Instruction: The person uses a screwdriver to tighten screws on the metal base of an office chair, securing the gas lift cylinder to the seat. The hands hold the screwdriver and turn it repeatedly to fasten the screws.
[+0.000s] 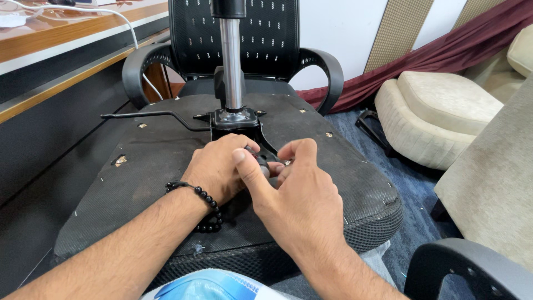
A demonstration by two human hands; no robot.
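Observation:
An upturned office chair seat (150,166) lies in front of me, its black underside up. A black metal mechanism plate (236,123) is bolted at its middle, with a silver gas cylinder (231,61) rising from it and a thin black lever (144,115) sticking out to the left. My left hand (219,166), with a black bead bracelet on the wrist, is curled around a small dark part with a red spot (256,158) just in front of the plate. My right hand (297,194) meets it there, thumb and fingers pinching the same part. The part is mostly hidden.
Another black mesh office chair (233,33) stands behind the seat. A wooden desk (66,39) with a white cable runs along the left. Beige cushioned seats (438,116) and a maroon curtain (444,55) sit at the right. A chair armrest (466,266) is near bottom right.

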